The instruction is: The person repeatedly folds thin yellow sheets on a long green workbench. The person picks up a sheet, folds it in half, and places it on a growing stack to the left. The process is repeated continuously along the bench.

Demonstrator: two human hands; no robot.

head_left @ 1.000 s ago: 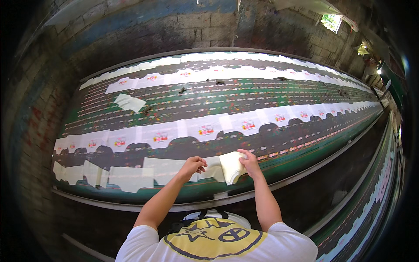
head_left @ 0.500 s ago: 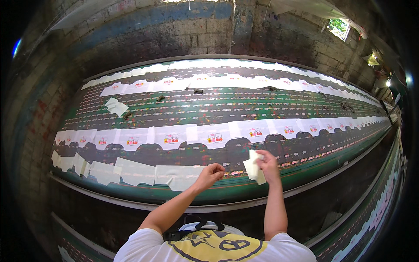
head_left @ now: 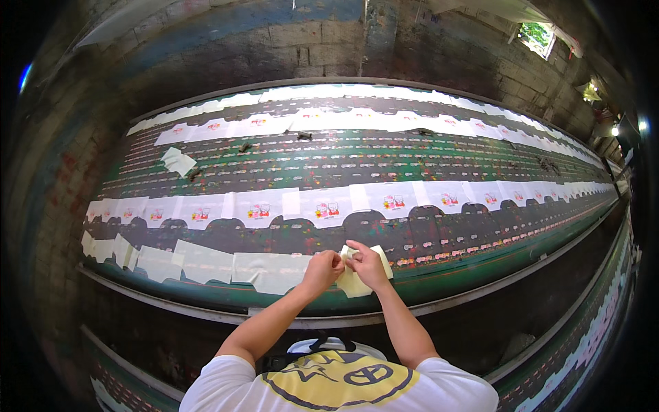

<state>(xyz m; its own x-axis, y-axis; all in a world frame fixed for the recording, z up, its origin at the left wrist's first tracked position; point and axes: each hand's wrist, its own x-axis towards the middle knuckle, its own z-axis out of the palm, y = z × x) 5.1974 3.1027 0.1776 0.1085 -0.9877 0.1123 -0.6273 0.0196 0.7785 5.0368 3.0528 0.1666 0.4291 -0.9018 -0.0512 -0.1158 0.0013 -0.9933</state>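
A cream-coloured piece of fabric [head_left: 355, 285] hangs over the near edge of the long printing table. My right hand [head_left: 369, 266] is closed on it from above, thumb and fingers gathering its upper part. At the fabric's left edge my left hand [head_left: 321, 270] is closed in a pinch; its fingertips meet the cloth, though they partly hide the grip. To the left, a flat cream fabric piece [head_left: 264, 269] lies by the table's near edge, close to my left wrist. Further left, more cream pieces [head_left: 204, 261] overlap in a row.
Beyond my hands runs a row of white fabric pieces [head_left: 329, 208] printed with pink and red cartoon figures. Loose crumpled cloth [head_left: 178, 162] and small dark lumps [head_left: 304, 136] lie farther back. A pale rail [head_left: 226, 316] borders the table's near side; a second table stands lower right.
My right hand has brought the cream fabric left and down to the table's near edge. My left hand has moved slightly, and both hands now meet at the cloth.
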